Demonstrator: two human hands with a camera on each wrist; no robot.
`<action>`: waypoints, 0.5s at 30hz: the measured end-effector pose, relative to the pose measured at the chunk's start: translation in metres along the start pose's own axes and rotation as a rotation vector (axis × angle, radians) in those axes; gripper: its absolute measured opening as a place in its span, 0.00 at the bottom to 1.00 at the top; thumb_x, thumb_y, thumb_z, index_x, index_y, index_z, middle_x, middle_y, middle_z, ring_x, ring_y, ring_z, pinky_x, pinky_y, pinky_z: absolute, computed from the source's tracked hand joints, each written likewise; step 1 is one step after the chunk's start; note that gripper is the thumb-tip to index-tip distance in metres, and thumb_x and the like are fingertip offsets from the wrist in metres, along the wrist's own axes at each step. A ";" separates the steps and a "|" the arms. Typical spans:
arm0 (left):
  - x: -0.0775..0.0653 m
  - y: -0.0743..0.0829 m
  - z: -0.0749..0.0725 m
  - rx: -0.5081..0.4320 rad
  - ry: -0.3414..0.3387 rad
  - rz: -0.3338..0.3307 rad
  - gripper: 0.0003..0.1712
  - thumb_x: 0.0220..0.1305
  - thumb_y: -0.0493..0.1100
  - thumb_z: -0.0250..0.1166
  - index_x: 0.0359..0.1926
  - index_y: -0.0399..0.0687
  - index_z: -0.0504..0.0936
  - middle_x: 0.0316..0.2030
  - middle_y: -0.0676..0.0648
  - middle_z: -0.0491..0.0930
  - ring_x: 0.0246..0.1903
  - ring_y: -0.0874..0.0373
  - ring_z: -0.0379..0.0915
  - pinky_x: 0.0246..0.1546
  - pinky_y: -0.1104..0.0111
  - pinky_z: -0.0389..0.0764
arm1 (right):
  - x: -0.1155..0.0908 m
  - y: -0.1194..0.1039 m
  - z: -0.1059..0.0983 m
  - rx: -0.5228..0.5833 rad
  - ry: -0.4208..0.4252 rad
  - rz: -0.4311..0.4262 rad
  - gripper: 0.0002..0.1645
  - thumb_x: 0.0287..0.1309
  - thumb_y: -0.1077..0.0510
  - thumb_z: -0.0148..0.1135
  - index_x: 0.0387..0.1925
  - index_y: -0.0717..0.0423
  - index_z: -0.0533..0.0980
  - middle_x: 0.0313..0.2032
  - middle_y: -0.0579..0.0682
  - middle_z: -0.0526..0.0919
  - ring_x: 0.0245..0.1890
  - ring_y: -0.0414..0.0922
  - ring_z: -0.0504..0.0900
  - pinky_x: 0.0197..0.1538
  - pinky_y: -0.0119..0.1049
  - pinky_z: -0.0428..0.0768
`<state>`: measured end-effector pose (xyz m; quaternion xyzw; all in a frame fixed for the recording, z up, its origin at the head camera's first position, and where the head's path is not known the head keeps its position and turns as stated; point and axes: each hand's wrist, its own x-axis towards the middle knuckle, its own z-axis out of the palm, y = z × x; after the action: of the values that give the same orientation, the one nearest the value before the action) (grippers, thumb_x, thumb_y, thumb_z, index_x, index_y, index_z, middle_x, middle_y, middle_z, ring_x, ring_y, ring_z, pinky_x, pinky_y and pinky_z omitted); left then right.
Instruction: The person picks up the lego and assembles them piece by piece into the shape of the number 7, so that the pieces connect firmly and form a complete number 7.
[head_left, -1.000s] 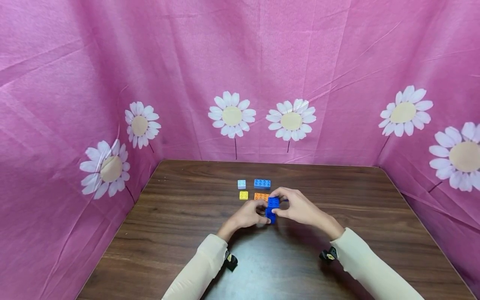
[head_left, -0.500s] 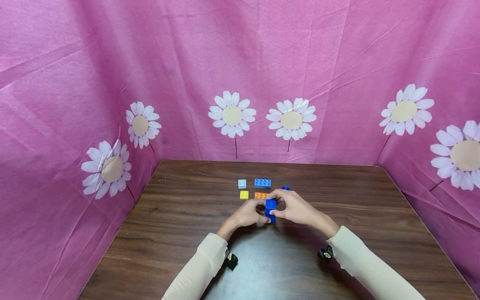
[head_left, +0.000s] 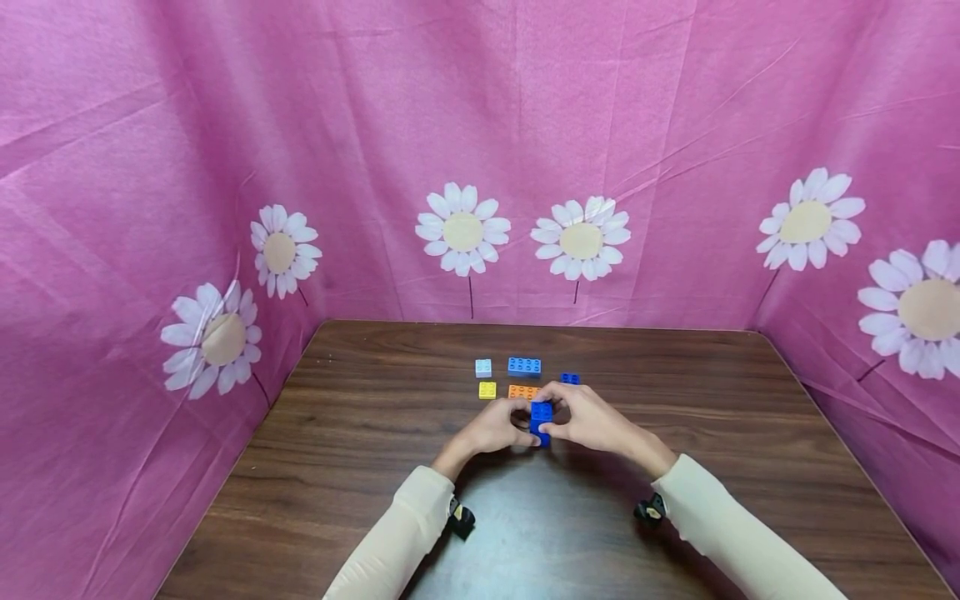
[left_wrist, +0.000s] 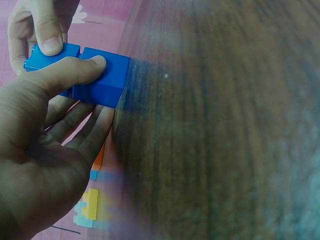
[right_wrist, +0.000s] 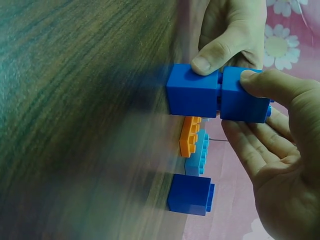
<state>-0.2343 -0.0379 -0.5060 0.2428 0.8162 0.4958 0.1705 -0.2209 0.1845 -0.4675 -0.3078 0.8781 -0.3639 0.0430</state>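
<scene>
Now both hands (head_left: 551, 423) still pinch the joined blue bricks (head_left: 541, 421), lowered slightly; another dark blue brick (head_left: 570, 378) shows beyond.

Play corner, made-up booth: pink daisy cloth (head_left: 480, 150) hung round brown wooden counter (head_left: 360, 467), toy bricks (head_left: 523, 367) laid out.

Bricks at mid-table, hands meeting at 6 o'clock of them.
Two joined bricks (head_left: 541, 422) pinched between left hand (head_left: 495, 429) at 9 o'clock and right hand (head_left: 592, 419) at 3; loose bricks (head_left: 522, 367) on table (head_left: 360, 467) at 12, one more (head_left: 570, 378) at 1.
</scene>
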 end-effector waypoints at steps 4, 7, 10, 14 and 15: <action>0.001 -0.001 0.000 -0.024 -0.007 -0.001 0.20 0.60 0.34 0.79 0.53 0.39 0.86 0.50 0.44 0.88 0.49 0.57 0.86 0.48 0.74 0.86 | -0.001 0.000 0.001 -0.004 0.008 0.002 0.19 0.63 0.59 0.77 0.53 0.54 0.80 0.48 0.51 0.88 0.47 0.48 0.88 0.49 0.48 0.90; 0.001 -0.001 0.000 -0.045 -0.013 -0.004 0.20 0.60 0.34 0.78 0.53 0.39 0.86 0.50 0.43 0.88 0.50 0.55 0.87 0.50 0.71 0.87 | -0.001 0.000 0.002 -0.002 0.015 0.006 0.18 0.62 0.59 0.77 0.51 0.53 0.80 0.48 0.50 0.88 0.47 0.48 0.88 0.51 0.49 0.89; 0.001 -0.002 -0.001 -0.051 -0.015 -0.005 0.20 0.60 0.33 0.78 0.53 0.38 0.86 0.50 0.43 0.88 0.51 0.53 0.87 0.52 0.70 0.87 | -0.001 0.000 0.002 0.000 0.022 0.008 0.17 0.62 0.59 0.78 0.49 0.52 0.80 0.48 0.50 0.88 0.48 0.47 0.88 0.51 0.49 0.89; 0.002 -0.003 -0.001 -0.052 -0.014 -0.006 0.20 0.60 0.34 0.78 0.53 0.38 0.86 0.51 0.43 0.87 0.52 0.52 0.87 0.54 0.69 0.87 | 0.000 0.001 0.003 -0.010 0.033 0.003 0.17 0.61 0.59 0.78 0.48 0.52 0.80 0.47 0.49 0.89 0.47 0.46 0.88 0.50 0.47 0.89; 0.002 -0.003 -0.001 -0.051 -0.015 -0.007 0.20 0.60 0.34 0.78 0.53 0.38 0.86 0.51 0.43 0.87 0.52 0.52 0.86 0.54 0.68 0.87 | 0.000 0.001 0.003 -0.013 0.034 0.002 0.17 0.61 0.59 0.78 0.48 0.52 0.80 0.47 0.49 0.89 0.47 0.46 0.88 0.50 0.47 0.89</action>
<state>-0.2374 -0.0383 -0.5085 0.2392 0.8028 0.5141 0.1843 -0.2206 0.1827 -0.4702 -0.3008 0.8813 -0.3634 0.0264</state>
